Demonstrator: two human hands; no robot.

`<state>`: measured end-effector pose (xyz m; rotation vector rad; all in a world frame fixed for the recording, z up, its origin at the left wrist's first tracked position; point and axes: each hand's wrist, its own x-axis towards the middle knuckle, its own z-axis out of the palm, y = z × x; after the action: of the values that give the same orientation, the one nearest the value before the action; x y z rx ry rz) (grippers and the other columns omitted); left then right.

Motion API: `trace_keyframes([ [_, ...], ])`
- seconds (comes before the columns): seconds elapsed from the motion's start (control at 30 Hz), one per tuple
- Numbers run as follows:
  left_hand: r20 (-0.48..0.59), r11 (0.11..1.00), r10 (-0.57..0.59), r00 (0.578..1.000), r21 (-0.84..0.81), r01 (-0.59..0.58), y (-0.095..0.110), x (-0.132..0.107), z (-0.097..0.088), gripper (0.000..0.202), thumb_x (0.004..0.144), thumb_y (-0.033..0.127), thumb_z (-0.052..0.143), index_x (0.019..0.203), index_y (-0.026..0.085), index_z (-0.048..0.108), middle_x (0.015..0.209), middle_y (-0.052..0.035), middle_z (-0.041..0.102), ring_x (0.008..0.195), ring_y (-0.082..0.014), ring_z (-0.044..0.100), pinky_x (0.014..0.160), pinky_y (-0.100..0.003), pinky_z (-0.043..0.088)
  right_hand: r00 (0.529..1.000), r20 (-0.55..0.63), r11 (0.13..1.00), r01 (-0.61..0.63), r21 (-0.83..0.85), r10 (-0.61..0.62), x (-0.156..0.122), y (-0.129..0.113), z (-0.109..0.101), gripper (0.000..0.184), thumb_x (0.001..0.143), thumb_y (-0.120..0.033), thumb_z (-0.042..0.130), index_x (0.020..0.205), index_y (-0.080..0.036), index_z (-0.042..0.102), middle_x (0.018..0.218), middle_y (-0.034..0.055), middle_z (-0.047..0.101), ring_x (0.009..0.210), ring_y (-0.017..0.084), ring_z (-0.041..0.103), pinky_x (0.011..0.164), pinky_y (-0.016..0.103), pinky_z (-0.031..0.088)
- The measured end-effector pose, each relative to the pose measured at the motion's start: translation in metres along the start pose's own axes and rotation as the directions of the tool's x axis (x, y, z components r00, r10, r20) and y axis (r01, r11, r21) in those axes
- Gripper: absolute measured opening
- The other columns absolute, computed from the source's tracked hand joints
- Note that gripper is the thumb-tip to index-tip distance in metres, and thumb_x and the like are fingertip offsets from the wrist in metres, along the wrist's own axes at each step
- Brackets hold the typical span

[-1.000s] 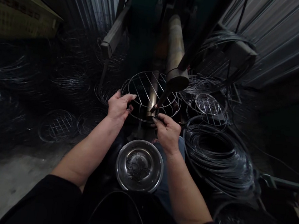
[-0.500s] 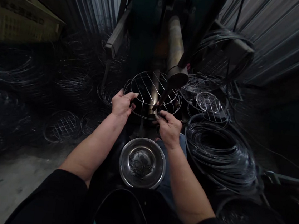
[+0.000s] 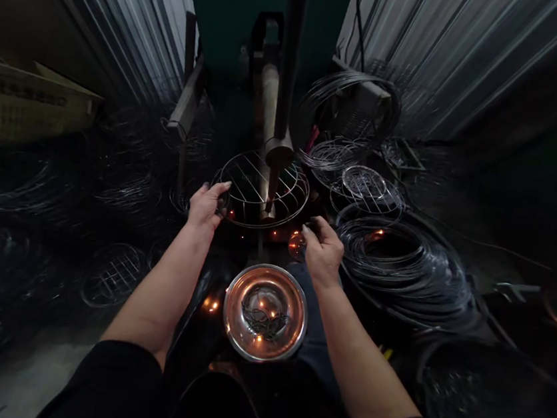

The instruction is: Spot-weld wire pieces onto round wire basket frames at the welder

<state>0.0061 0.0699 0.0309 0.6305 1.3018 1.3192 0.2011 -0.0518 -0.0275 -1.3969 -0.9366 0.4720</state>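
No legible text. Only candidate: dark row of marks (image 3: 39, 98) along the upper side of the yellowish crate (image 3: 22, 118), far left. Too blurred and dim to read; can't confirm lettering.

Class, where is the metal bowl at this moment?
In the head view, the metal bowl is in the lower middle, below the wire rack that the left hand holds and left of the large wire coil.

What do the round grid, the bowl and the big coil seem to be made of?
Round grid: metal wire, probably steel; thin, gleaming rods. Bowl: polished metal, perhaps stainless steel; it shows mirror-like orange glints. Big coil: grey wire, likely metal given its streaky sheen, though a coating can't be ruled out.
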Motion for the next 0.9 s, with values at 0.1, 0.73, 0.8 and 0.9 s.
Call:
trace_keyframes([
  [0.1, 0.000, 1.000, 0.005, 1.000, 0.004, -0.005, 0.001, 0.010, 0.003, 0.051, 0.045, 0.020, 0.080, 0.088, 0.020, 0.051, 0.068, 0.0048, 0.055, 0.049, -0.0089, 0.049, 0.045, -0.022, 0.034, 0.984, 0.047, 0.970, 0.175, -0.169, -0.169, 0.006, -0.005, 0.008, 0.028, 0.080, -0.028, 0.057, 0.103, -0.018, 0.068, 0.095, 0.0069, 0.064, 0.089, 0.019, 0.058, 0.085, 0.036, 0.047],
  [0.73, -0.057, 0.998, -0.038, 0.998, -0.052, 0.035, -0.009, 0.001, 0.002, 0.061, 0.060, 0.013, 0.076, 0.116, 0.021, 0.052, 0.061, 0.0059, 0.054, 0.052, -0.0083, 0.051, 0.048, -0.019, 0.034, 0.606, 0.698, 0.703, 0.300, -0.645, 0.382, -0.078, 0.006, -0.002, 0.020, 0.079, -0.021, 0.057, 0.094, -0.017, 0.070, 0.094, 0.0087, 0.066, 0.091, 0.022, 0.062, 0.082, 0.032, 0.047],
  [0.8, -0.089, 0.997, -0.024, 0.996, -0.081, 0.017, -0.012, -0.013, -0.003, 0.070, 0.062, 0.013, 0.076, 0.125, 0.022, 0.047, 0.064, 0.0061, 0.055, 0.054, -0.0079, 0.052, 0.049, -0.019, 0.034, 0.465, 0.708, 0.579, 0.411, -0.704, 0.531, -0.098, 0.013, 0.001, 0.027, 0.076, -0.019, 0.058, 0.100, -0.016, 0.069, 0.105, 0.0117, 0.064, 0.096, 0.025, 0.062, 0.081, 0.032, 0.048],
  [0.9, -0.102, 0.994, 0.004, 0.995, -0.112, -0.016, -0.019, -0.033, -0.011, 0.079, 0.062, 0.016, 0.078, 0.133, 0.025, 0.042, 0.071, 0.0052, 0.057, 0.058, -0.0081, 0.054, 0.050, -0.018, 0.035, 0.414, 0.707, 0.505, 0.500, -0.703, 0.574, -0.120, 0.018, 0.006, 0.031, 0.077, -0.012, 0.053, 0.105, -0.012, 0.067, 0.113, 0.0162, 0.062, 0.102, 0.028, 0.061, 0.079, 0.033, 0.049],
])
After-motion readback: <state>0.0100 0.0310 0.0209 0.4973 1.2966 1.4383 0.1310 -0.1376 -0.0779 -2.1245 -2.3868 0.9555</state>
